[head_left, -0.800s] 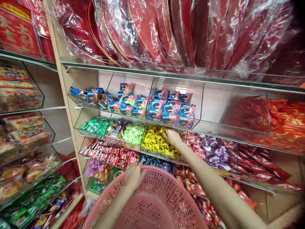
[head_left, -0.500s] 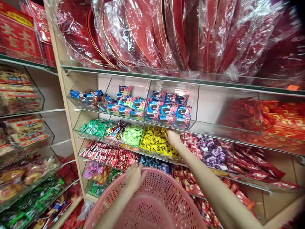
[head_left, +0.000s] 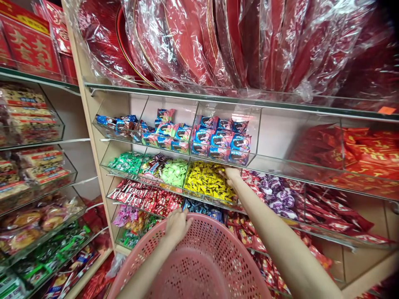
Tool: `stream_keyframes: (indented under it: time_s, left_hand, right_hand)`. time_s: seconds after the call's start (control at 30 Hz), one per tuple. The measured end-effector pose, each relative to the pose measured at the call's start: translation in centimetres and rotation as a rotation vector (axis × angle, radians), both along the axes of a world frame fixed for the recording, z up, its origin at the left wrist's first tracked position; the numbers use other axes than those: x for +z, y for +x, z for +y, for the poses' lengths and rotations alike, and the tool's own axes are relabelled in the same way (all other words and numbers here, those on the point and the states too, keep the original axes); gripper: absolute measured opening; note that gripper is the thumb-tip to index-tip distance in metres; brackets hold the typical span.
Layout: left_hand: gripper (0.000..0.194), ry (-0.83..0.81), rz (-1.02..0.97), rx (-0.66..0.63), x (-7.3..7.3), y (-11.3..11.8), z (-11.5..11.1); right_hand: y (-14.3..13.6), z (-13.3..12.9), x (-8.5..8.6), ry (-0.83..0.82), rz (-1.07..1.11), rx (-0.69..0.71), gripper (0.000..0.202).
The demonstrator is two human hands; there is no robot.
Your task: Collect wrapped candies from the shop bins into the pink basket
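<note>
My left hand (head_left: 177, 225) is closed on the far rim of a pink perforated basket (head_left: 215, 236), which holds nothing visible inside. My right hand (head_left: 231, 175) reaches into the clear bin of yellow-wrapped candies (head_left: 207, 179), at the bin's right side. Its fingertips are bent down among the wrappers, and whether they grip one is too small to tell. Left of the yellow pile lie light green candies (head_left: 174, 172); to the right are purple-wrapped candies (head_left: 277, 195).
Glass shelf edges (head_left: 218, 99) run above and below my right hand. Blue and pink packets (head_left: 220, 139) fill the bins overhead. Red plastic-wrapped items (head_left: 193, 41) stand on top. More snack shelves (head_left: 34, 166) are at the left.
My right hand has shifted slightly to the right within the yellow candy bin, its fingers showing more. My left hand stays on the basket rim. The view has shifted slightly.
</note>
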State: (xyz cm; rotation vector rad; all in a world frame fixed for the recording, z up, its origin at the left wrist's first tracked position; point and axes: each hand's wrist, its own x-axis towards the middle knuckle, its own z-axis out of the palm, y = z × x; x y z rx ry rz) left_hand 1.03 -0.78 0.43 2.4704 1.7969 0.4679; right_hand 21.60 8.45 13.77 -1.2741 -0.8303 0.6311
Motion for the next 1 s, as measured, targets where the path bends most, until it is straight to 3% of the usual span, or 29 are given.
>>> stream_keyframes:
  time_s: [0.27,0.53,0.7,0.83,1.0]
  left_hand:
    - [0.035,0.023,0.006,-0.001,0.4,0.3,0.4]
    - [0.033,0.043,0.010,-0.021,0.3,0.5,0.7]
    - [0.033,0.027,0.026,-0.005,1.1,0.1,0.5]
    - [0.034,0.020,0.036,0.005,1.4,0.0,0.5]
    - [0.032,-0.020,0.054,-0.014,1.1,0.3,0.7]
  right_hand:
    - [-0.6,-2.2,-0.4,0.028,0.325,0.103,0.032]
    - [0.0,-2.8,0.0,0.019,0.406,0.180,0.035]
    - [-0.6,-6.3,-0.1,-0.024,0.432,0.328,0.028]
    - [-2.3,-11.5,-2.1,-0.123,0.369,0.598,0.022]
    - [-6.0,-17.2,-7.0,-0.312,0.261,0.969,0.034]
